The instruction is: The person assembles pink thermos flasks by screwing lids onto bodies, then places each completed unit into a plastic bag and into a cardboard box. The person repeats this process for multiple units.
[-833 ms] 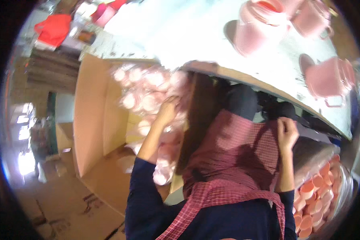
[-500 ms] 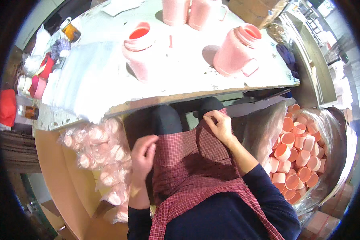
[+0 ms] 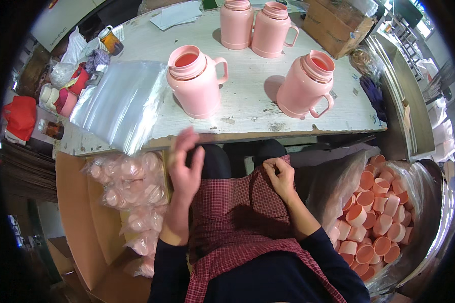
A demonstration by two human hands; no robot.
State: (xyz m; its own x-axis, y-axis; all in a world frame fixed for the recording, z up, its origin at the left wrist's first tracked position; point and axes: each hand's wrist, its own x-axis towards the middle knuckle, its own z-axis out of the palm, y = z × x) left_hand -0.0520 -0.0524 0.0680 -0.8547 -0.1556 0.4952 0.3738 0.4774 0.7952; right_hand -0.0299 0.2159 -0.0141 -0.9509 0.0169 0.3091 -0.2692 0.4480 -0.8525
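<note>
My left hand (image 3: 186,161) is raised just short of the table's front edge, its fingers apart and slightly blurred, with nothing in it. The closest thing to it on the table is a pink jug (image 3: 194,86) with a handle and an uncapped mouth. Down on my lap, my right hand (image 3: 280,177) has its fingers curled on the edge of a red checked apron (image 3: 227,197). A second pink jug (image 3: 306,86) stands at the right of the table, and two more pink jugs (image 3: 236,25) stand together at the back.
Clear plastic bags (image 3: 121,103) lie on the white table (image 3: 247,101), left. A carton (image 3: 83,222) with bagged pink pieces (image 3: 136,187) is at my left. At my right, a plastic-lined container holds several pink cups (image 3: 374,217). A cardboard box (image 3: 333,25) stands at the back right.
My left hand has risen from beside my lap toward the table edge, fingers spreading. My right hand stays at the apron. The view has tilted up, showing more of the table.
</note>
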